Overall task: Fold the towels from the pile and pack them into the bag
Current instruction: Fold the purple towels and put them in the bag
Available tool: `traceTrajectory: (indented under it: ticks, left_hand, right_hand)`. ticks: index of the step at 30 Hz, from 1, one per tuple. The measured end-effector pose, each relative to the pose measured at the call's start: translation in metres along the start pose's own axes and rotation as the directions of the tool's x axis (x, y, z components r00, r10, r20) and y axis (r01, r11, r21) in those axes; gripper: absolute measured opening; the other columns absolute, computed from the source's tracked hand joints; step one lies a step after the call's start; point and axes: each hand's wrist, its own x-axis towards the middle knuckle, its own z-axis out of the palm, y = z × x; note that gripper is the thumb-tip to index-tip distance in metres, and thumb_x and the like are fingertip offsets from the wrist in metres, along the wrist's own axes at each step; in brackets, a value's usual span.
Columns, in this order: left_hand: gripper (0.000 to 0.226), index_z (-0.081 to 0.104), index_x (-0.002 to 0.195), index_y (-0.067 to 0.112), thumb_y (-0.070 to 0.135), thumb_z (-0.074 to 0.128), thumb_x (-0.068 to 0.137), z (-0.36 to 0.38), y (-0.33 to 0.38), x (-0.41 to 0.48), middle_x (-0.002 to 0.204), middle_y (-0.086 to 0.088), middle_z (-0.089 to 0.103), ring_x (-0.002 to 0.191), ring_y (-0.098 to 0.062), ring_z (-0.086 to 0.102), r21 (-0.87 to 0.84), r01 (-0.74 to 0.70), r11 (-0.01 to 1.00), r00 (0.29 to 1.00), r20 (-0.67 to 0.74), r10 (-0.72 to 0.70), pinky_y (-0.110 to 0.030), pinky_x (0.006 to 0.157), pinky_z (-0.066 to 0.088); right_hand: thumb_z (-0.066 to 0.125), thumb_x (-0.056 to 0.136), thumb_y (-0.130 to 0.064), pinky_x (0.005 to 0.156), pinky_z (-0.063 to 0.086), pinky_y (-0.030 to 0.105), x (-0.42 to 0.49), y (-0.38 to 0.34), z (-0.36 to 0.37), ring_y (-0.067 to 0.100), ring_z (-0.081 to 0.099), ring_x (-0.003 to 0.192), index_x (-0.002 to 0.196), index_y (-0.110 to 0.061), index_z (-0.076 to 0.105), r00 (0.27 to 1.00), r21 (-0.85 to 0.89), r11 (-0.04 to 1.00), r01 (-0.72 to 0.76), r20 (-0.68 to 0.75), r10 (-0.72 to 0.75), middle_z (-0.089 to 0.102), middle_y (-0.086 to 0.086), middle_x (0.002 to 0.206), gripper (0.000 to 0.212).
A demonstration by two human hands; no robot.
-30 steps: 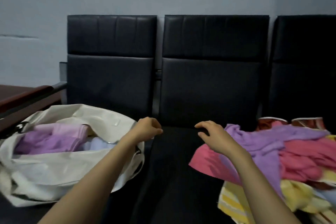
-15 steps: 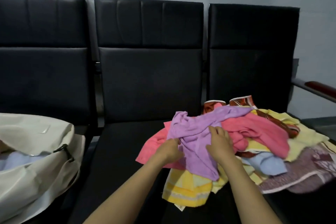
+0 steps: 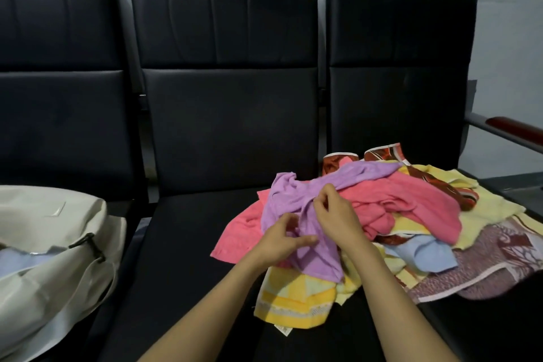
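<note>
A pile of towels lies on the right part of the black bench. On top is a purple towel [image 3: 296, 200], crumpled, over a pink towel [image 3: 411, 203]. My left hand [image 3: 282, 241] pinches the purple towel's lower fold between thumb and fingers. My right hand [image 3: 338, 217] sits just above it, fingers curled into the same purple cloth. A yellow towel [image 3: 293, 300] hangs at the pile's front. The cream bag [image 3: 55, 247] stands open at the far left with a pale blue towel [image 3: 17, 258] inside.
More towels lie in the pile: a light blue one [image 3: 423, 253], a maroon patterned one [image 3: 499, 261], a pale yellow one [image 3: 484, 206]. The black bench seat [image 3: 182, 244] spans between bag and pile. A wooden armrest [image 3: 517, 129] juts at right.
The view swung right from the bag to the pile. Both hands went from hovering over the seat to the purple towel and now grip its folds, right hand slightly higher than before.
</note>
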Motion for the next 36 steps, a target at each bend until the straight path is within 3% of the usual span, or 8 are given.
traceTrajectory:
  ticks: [3,8,13,16,18,25,33,36]
  left_hand:
    - [0.033,0.061,0.117,0.016,0.026,0.069,0.087,0.001,0.006,-0.01,0.111,-0.001,0.07,0.101,-0.017,0.066,-0.194,0.062,0.979,0.996,0.07,-0.049,-0.032,0.084,0.056]
    - [0.014,0.054,0.108,0.009,0.016,0.049,0.097,-0.024,0.011,-0.03,0.104,-0.007,0.063,0.092,-0.014,0.061,-0.435,-0.048,0.899,0.928,-0.353,-0.122,-0.024,0.075,0.051]
    - [0.016,0.06,0.085,0.014,0.002,0.05,0.088,-0.086,0.003,-0.07,0.081,0.006,0.064,0.076,0.0,0.056,0.014,-0.107,0.994,0.845,-0.525,0.099,-0.014,0.065,0.043]
    - [0.02,0.064,0.082,0.021,0.005,0.053,0.084,-0.118,-0.009,-0.092,0.075,0.016,0.065,0.074,0.009,0.058,0.331,-0.054,0.942,0.861,-0.463,0.212,-0.007,0.064,0.04]
    - [0.02,0.064,0.081,0.03,0.016,0.05,0.078,-0.135,-0.021,-0.104,0.074,0.021,0.064,0.077,0.002,0.06,0.453,-0.029,0.891,0.912,-0.352,0.209,-0.012,0.068,0.042]
    - [0.012,0.067,0.081,0.04,0.035,0.077,0.078,-0.141,-0.048,-0.123,0.085,0.008,0.064,0.085,-0.007,0.059,0.544,-0.047,0.838,0.999,0.048,0.025,-0.014,0.071,0.042]
    - [0.026,0.075,0.09,0.027,0.049,0.075,0.075,-0.126,-0.032,-0.125,0.094,0.007,0.072,0.094,-0.006,0.066,0.133,-0.008,0.991,0.999,0.042,0.002,-0.021,0.085,0.052]
    - [0.018,0.07,0.086,0.023,0.041,0.067,0.087,-0.129,-0.038,-0.118,0.083,0.01,0.065,0.084,-0.006,0.061,0.548,0.062,0.834,0.996,0.022,-0.088,-0.016,0.074,0.044]
  right_hand:
    - [0.043,0.1,-0.017,0.049,0.031,0.021,0.0,-0.014,-0.006,0.011,0.039,0.057,0.076,-0.018,0.035,0.993,0.265,0.961,-0.081,0.103,0.056,0.045,0.001,0.065,0.025]
    - [0.047,0.1,-0.018,0.06,0.037,0.021,-0.007,-0.022,-0.005,0.008,0.045,0.067,0.076,-0.018,0.04,0.993,0.432,0.899,-0.075,0.111,0.029,0.049,-0.008,0.069,0.025]
    - [0.068,0.086,-0.037,0.058,0.033,0.023,-0.024,-0.032,0.009,0.003,0.039,0.06,0.081,-0.022,0.047,0.91,0.294,0.955,0.035,0.386,-0.152,0.045,-0.012,0.067,0.026]
    - [0.069,0.084,-0.036,0.064,0.035,0.019,-0.032,-0.042,0.014,-0.007,0.041,0.061,0.07,-0.04,0.045,0.769,0.071,0.981,0.179,0.612,-0.184,0.044,-0.022,0.067,0.029]
    - [0.068,0.085,-0.03,0.058,0.033,0.02,-0.035,-0.041,0.021,0.003,0.041,0.06,0.065,-0.032,0.043,0.723,-0.025,0.969,0.244,0.671,-0.164,0.044,-0.016,0.066,0.032]
    - [0.068,0.078,-0.025,0.056,0.031,0.03,-0.045,-0.032,0.029,0.012,0.038,0.062,0.063,-0.021,0.038,0.603,-0.195,0.928,0.319,0.797,-0.039,0.04,-0.003,0.067,0.034]
    - [0.069,0.084,-0.026,0.057,0.039,0.021,-0.049,-0.044,0.042,0.003,0.045,0.06,0.086,-0.031,0.058,0.506,-0.066,0.971,0.231,0.861,-0.062,0.05,-0.012,0.068,0.013]
    - [0.062,0.092,-0.027,0.059,0.036,0.015,-0.049,-0.046,0.045,0.001,0.043,0.063,0.085,-0.03,0.058,0.53,0.006,0.972,0.234,0.837,-0.133,0.049,-0.014,0.07,0.008]
